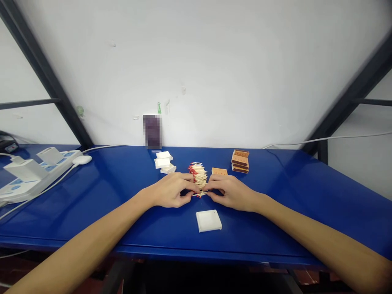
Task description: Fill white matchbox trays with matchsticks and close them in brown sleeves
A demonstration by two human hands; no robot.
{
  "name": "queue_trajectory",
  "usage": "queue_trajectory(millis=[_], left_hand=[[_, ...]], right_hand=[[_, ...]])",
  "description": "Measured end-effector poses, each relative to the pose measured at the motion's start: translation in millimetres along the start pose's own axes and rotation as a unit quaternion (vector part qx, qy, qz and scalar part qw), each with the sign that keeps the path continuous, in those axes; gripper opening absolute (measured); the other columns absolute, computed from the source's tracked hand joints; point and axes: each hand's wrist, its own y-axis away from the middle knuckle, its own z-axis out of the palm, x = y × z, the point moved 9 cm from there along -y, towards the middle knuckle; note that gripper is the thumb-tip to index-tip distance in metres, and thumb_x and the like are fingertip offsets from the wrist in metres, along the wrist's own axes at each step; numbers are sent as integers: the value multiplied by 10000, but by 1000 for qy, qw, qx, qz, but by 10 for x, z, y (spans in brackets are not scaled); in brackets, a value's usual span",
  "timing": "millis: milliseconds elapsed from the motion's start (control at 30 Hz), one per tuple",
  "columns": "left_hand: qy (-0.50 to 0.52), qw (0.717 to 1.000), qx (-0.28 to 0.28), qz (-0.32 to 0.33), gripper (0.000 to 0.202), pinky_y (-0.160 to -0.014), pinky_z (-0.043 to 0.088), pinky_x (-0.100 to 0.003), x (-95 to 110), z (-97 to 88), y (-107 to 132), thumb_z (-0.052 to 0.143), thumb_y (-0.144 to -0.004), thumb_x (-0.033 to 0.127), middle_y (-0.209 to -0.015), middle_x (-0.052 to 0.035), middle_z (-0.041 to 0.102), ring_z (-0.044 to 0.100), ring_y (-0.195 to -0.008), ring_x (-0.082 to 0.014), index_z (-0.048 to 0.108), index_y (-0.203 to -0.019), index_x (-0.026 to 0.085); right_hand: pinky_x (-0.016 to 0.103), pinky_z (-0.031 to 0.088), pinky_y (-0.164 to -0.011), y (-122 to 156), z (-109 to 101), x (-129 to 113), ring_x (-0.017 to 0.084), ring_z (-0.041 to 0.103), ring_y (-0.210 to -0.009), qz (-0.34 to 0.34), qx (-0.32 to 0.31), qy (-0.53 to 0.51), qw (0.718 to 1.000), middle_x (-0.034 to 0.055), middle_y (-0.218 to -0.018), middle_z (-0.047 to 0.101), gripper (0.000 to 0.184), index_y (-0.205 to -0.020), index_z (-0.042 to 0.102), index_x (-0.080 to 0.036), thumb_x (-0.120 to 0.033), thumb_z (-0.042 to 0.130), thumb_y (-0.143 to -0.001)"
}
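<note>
One glossy blue metal table (306, 204) spans the view beneath a white wall. At its far left lies a white multi-socket power strip (33, 173) with plugged adapters. The left hand (170, 190) and right hand (232, 192) meet at the table's centre, fingertips pinched together from either side on a small bundle of red-tipped wooden matchsticks (200, 194) held low over the surface. Just behind the hands lies a loose pile of red-tipped matches (199, 173). Left of that pile is a stack of white cardboard trays (164, 162). To its right is a stack of orange matchbox sleeves (240, 161), with a single orange sleeve (219, 171) lying flat between pile and stack. Near the front edge, just below the hands, lies one shallow white cardboard tray (208, 220), apart from both hands.
</note>
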Motion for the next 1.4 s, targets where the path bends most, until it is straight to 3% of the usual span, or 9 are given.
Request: queue_trajectory(millis=[533, 1000, 1400], left_hand=[[-27, 999, -23, -28, 267, -646, 385, -259, -37, 15, -6, 544, -856, 180, -917, -10, 619, 550, -698, -118, 711, -1059, 221], [-4, 1000, -16, -10, 357, -636, 380, -239, -37, 30, 2, 520, -809, 81, -933, -15, 629, 539, -676, -102, 706, -1083, 215], [-10, 1000, -5, -19, 197, -634, 379, -250, -12, 18, -24, 556, -867, 220, -876, -7, 639, 557, -708, -120, 714, -983, 196]], right_hand=[[247, 416, -622, 1, 11, 40, 129, 547, -693, 16, -12, -3, 1000, 28, -862, 643, 130, -923, 698, -191, -183, 572, -891], [246, 416, -639, -10, 2, 32, 123, 540, -694, 19, -15, -12, 1000, 21, -876, 644, 89, -893, 677, -188, -180, 589, -881], [247, 415, -635, 12, 9, 18, 122, 531, -715, 16, -12, -14, 1000, 29, -912, 594, 78, -892, 666, -187, -183, 589, -882]])
